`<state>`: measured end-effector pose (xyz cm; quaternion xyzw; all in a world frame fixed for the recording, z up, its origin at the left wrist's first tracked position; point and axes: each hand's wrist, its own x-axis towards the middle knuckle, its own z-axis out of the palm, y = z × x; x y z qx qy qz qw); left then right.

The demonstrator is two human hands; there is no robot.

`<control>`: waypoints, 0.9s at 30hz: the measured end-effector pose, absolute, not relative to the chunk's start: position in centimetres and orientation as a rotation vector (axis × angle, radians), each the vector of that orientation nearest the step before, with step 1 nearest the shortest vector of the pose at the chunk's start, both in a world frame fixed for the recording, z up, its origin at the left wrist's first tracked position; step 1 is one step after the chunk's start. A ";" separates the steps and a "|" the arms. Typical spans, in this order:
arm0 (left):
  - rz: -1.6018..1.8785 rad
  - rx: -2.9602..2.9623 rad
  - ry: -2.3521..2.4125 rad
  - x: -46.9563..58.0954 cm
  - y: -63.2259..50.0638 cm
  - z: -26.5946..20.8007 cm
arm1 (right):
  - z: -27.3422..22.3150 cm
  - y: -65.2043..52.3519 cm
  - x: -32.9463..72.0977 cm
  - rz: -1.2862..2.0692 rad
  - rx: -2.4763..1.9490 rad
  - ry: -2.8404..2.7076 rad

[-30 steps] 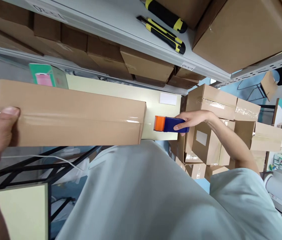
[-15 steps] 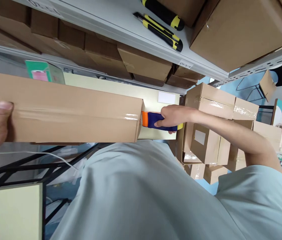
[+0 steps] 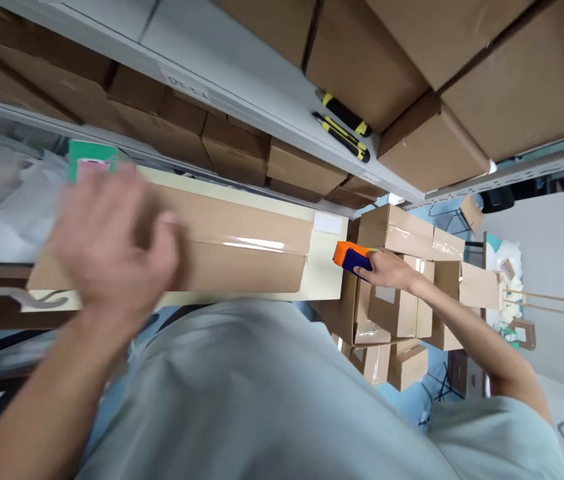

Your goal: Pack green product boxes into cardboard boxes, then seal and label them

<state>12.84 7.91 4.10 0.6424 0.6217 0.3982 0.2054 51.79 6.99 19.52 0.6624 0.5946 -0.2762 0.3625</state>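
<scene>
A long cardboard box (image 3: 242, 267) lies on the pale yellow tabletop (image 3: 325, 280), with a shiny strip of clear tape along its upper seam. Over the box's left part is my left hand (image 3: 117, 240), blurred by motion, its thumb apart from the fingers; whether it touches the cardboard I cannot tell. My right hand (image 3: 389, 270) is closed round an orange and dark blue tape dispenser (image 3: 355, 259), held to the right of the box and apart from it. Part of the dispenser is hidden by the fingers.
Two yellow-black utility knives (image 3: 345, 137) lie on the grey shelf (image 3: 242, 73) above, beside cardboard boxes. More boxes (image 3: 402, 300) are stacked to the right. A green and pink box (image 3: 93, 157) stands behind my left hand. A white hook-shaped piece (image 3: 37, 300) is at the left.
My left hand has let go of the box's left end and moved right over its top. The box now lies lower on the table. My right hand has drawn the tape dispenser away from the box's right end.
</scene>
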 end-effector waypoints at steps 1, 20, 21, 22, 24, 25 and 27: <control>1.217 1.837 1.624 14.8 7.8 5.5 | 21.0 7.1 51.1 -0.660 1.750 1.541; 1.188 2.178 1.259 18.8 21.3 10.3 | 25.2 28.0 34.0 -0.167 1.610 2.258; 1.156 2.168 1.285 18.1 22.0 10.2 | 24.6 29.1 32.9 -0.146 1.615 2.246; 1.138 2.161 1.303 17.5 22.4 10.0 | 24.0 30.1 31.9 -0.130 1.618 2.235; 1.144 2.153 1.323 16.3 22.4 9.5 | 22.9 31.5 30.3 -0.115 1.614 2.226; 1.157 2.151 1.331 15.8 22.1 9.1 | 22.5 32.1 29.7 -0.112 1.610 2.221; 1.184 2.136 1.355 14.7 21.0 8.2 | 21.6 32.8 28.8 -0.111 1.598 2.214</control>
